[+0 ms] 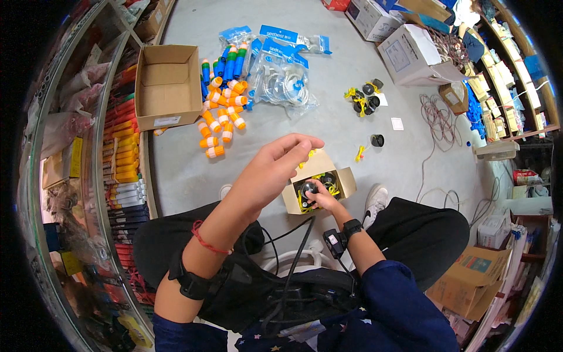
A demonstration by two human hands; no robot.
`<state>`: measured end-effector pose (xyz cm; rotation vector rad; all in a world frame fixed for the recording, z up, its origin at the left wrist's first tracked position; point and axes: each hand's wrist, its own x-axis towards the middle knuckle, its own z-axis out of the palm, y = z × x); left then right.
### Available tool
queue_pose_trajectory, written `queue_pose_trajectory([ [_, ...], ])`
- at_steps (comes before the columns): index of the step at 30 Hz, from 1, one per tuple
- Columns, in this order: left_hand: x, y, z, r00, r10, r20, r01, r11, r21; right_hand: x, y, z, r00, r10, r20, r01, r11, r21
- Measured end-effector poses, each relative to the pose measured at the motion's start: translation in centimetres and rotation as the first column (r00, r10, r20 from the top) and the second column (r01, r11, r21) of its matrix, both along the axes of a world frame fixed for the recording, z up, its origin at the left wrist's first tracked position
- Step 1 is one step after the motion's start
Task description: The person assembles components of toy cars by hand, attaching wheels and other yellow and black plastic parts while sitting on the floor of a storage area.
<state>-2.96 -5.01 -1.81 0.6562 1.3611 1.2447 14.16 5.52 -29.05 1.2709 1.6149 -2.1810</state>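
Observation:
A small cardboard box point(290, 202) stands on the floor between my legs, its flaps folded out. Black round pieces and yellow cords point(333, 189) fill its inside. My right hand point(319, 196) reaches into the box, thumb and fingers closed round a shiny black round piece point(308, 189). Above the box's left side hovers my left hand point(281, 161), its thumb and fingers drawn together and pointing right. Bits of yellow show just under its fingertips; whether they are gripped or lie behind is hidden.
Beyond the box lie a black piece point(377, 140), a yellow cord point(359, 154) and a black-and-yellow cluster point(366, 100). Orange-and-white connectors point(223, 117), plastic bags point(281, 76) and an open carton point(170, 82) sit further left. Shelving point(123, 146) borders the left; loose cable point(440, 123) lies right.

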Motion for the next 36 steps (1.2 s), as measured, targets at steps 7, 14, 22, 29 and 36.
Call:
queue_pose_trajectory([
  [7,0.0,0.1,0.1,1.000,-0.003,0.026,0.003,1.000,0.007,0.2,-0.3,-0.7,1.000,0.019,-0.004,-0.019,0.989,-0.144],
  [14,0.0,0.1,-0.1,1.000,-0.015,0.022,0.015,1.000,-0.022,-0.5,-1.1,-2.4,0.989,-0.146,-0.016,0.147,0.986,0.080],
  [22,0.2,0.2,0.0,0.999,0.005,0.049,-0.003,0.999,-0.037,-0.5,-1.5,-3.6,0.938,-0.320,-0.135,0.327,0.945,0.031],
  [29,0.3,0.2,0.2,0.999,0.004,0.049,-0.002,0.999,-0.034,-0.1,-1.4,-3.7,0.974,-0.203,-0.097,0.206,0.978,0.027],
  [36,0.2,0.0,0.1,0.998,-0.006,0.058,0.007,1.000,-0.024,0.0,-2.0,-3.3,0.974,-0.179,-0.136,0.200,0.966,0.164],
])
